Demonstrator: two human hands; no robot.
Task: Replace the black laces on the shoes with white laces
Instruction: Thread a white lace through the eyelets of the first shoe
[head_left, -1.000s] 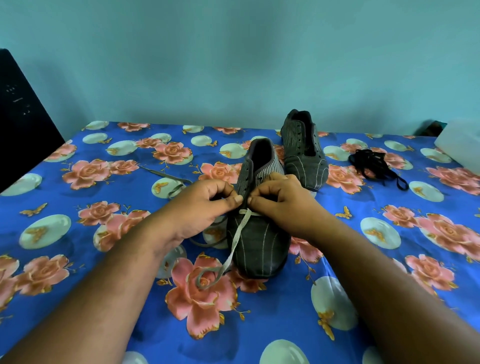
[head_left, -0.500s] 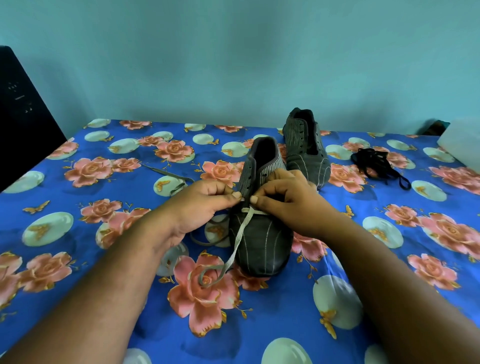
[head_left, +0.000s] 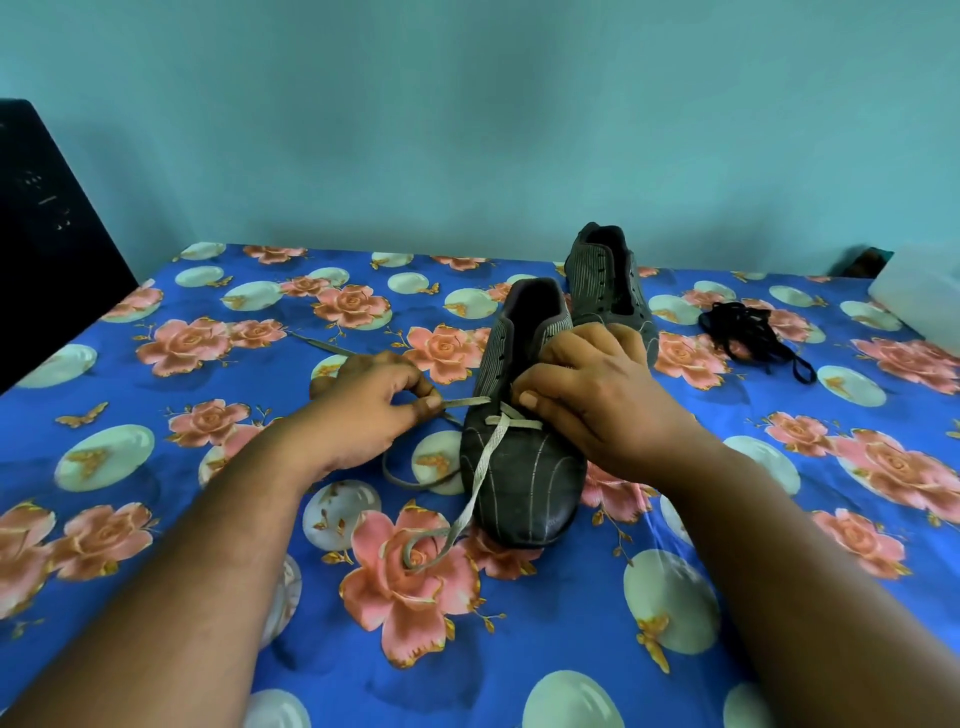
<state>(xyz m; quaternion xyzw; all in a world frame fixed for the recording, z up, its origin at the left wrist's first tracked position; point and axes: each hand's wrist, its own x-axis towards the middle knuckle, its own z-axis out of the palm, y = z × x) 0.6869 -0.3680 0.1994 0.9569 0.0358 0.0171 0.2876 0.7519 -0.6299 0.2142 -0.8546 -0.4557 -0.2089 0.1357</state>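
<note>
A dark grey striped shoe (head_left: 519, 467) lies toe toward me on the flowered cloth. A white lace (head_left: 480, 470) runs through its lowest eyelets; one end trails over the toe onto the cloth. My left hand (head_left: 369, 410) pinches the other end, stretched taut to the left of the shoe. My right hand (head_left: 597, 395) grips the shoe's upper on its right side, fingers curled over the tongue. The second shoe (head_left: 605, 286), without laces, stands behind. A tangle of black laces (head_left: 748, 332) lies to the right.
The blue flowered cloth (head_left: 208, 467) covers the whole surface. A black panel (head_left: 47, 234) stands at the far left edge. A white box (head_left: 919, 296) sits at the far right. Another pale lace (head_left: 322, 348) lies behind my left hand.
My left hand has pulled the white lace end out to the left, away from the shoe. My right hand stays on the shoe.
</note>
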